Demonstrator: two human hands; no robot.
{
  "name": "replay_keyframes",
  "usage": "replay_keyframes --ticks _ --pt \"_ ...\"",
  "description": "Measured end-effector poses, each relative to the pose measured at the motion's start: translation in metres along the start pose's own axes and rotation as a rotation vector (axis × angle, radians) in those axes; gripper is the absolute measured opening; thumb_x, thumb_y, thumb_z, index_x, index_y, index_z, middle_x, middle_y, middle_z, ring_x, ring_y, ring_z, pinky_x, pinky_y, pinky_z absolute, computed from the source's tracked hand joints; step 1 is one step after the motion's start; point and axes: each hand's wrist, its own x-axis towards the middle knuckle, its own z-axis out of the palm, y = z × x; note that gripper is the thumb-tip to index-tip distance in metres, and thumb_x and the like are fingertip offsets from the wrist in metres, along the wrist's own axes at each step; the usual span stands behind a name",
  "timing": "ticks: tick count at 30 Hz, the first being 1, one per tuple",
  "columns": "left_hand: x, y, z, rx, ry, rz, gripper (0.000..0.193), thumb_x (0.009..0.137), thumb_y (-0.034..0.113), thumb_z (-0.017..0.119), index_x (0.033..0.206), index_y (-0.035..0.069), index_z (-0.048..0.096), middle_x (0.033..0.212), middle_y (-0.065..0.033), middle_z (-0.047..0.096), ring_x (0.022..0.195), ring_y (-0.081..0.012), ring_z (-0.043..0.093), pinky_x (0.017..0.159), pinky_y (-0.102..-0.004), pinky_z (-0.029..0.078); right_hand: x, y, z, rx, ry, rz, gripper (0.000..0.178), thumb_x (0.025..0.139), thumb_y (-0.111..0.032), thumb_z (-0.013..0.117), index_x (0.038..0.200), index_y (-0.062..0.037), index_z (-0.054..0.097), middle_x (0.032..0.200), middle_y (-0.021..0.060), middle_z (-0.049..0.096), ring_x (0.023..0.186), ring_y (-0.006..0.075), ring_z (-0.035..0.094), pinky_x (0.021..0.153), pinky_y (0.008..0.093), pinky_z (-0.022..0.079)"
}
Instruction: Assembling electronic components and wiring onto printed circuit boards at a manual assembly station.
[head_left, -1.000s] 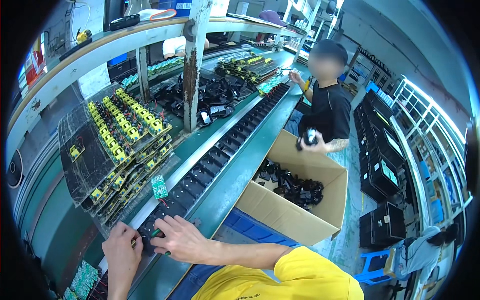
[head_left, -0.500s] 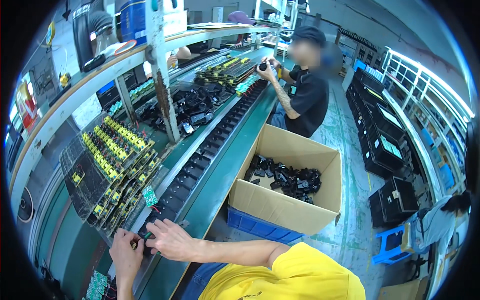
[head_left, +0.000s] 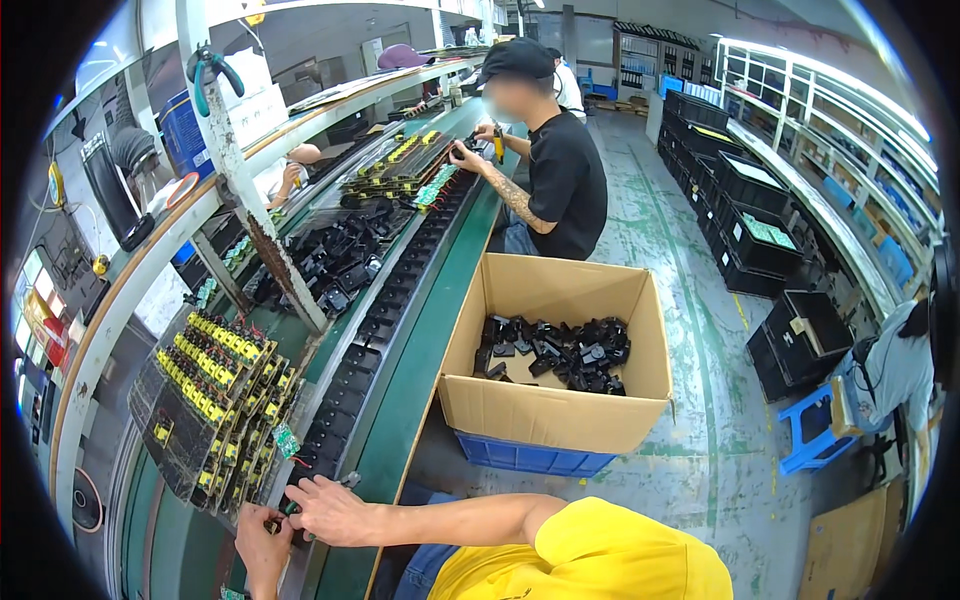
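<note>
My left hand [head_left: 262, 548] is closed at the near end of the line of black trays, its fingertips pinching a small dark piece with a brassy tint. Just right of it, my right hand [head_left: 332, 512] bends over the same spot with curled fingers. A bit of green shows at its fingertips; what it belongs to is mostly hidden. Ahead of my hands lies a green circuit board [head_left: 286, 440] with red wires, next to the row of black trays [head_left: 345, 390]. Stacked panels [head_left: 215, 400] carrying yellow-topped parts stand to the left.
A cardboard box [head_left: 555, 410] of black plastic parts stands right of the bench on a blue crate [head_left: 530, 456]. Black housings [head_left: 335, 260] lie heaped beyond a rusty post [head_left: 270, 245]. A co-worker in a black shirt [head_left: 565, 175] works further up the line.
The view has turned, so the scene sits differently in the picture. My hands stay close together at the same place. The co-worker's hands have lowered toward the stacked panels.
</note>
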Motion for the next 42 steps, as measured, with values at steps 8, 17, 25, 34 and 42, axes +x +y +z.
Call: replay_keyframes --ticks 8,17,25,34,42 --pt "-0.002 -0.001 0.004 -0.015 0.034 0.020 0.010 0.086 0.013 0.083 0.088 0.006 0.076 0.099 -0.0079 0.063 0.089 -0.0309 0.066 0.079 -0.0421 0.056 -0.002 0.003 0.002 -0.011 0.000 -0.010 0.016 0.090 -0.028 0.085 0.101 -0.0171 0.083 0.118 0.0105 0.057 0.100 0.0295 0.055 0.088 0.0424 0.046" --pt "-0.002 -0.003 0.004 0.009 0.013 -0.022 0.012 0.085 0.014 0.083 0.086 0.006 0.073 0.099 -0.0063 0.062 0.090 -0.0292 0.065 0.079 -0.0413 0.055 -0.004 0.005 0.000 0.058 -0.020 -0.008 0.018 0.089 -0.026 0.084 0.104 -0.0175 0.084 0.120 0.0127 0.060 0.101 0.0309 0.057 0.089 0.0441 0.047" --pt "0.000 0.013 -0.007 -0.033 -0.009 -0.023 0.011 0.084 0.011 0.083 0.085 0.006 0.074 0.098 -0.0051 0.063 0.084 -0.0289 0.065 0.076 -0.0395 0.054 0.003 0.004 -0.021 0.030 -0.011 -0.066 0.014 0.092 -0.026 0.083 0.098 -0.0155 0.077 0.115 0.0099 0.056 0.099 0.0282 0.056 0.086 0.0392 0.046" --pt "0.000 0.000 -0.003 -0.127 0.013 0.007 0.010 0.085 0.011 0.084 0.090 0.007 0.077 0.099 -0.0026 0.061 0.080 -0.0260 0.064 0.073 -0.0374 0.052 0.014 0.002 -0.038 0.025 -0.172 -0.091 0.014 0.093 -0.025 0.084 0.100 -0.0153 0.075 0.113 0.0084 0.058 0.092 0.0268 0.055 0.082 0.0374 0.046" --pt "-0.006 -0.004 -0.007 -0.264 0.007 -0.036 0.008 0.088 0.012 0.084 0.090 0.008 0.077 0.103 -0.0026 0.061 0.086 -0.0242 0.067 0.072 -0.0369 0.053 0.016 0.000 -0.039 0.009 -0.204 -0.091 0.013 0.095 -0.024 0.083 0.102 -0.0154 0.077 0.112 0.0067 0.058 0.089 0.0255 0.054 0.081 0.0369 0.045"
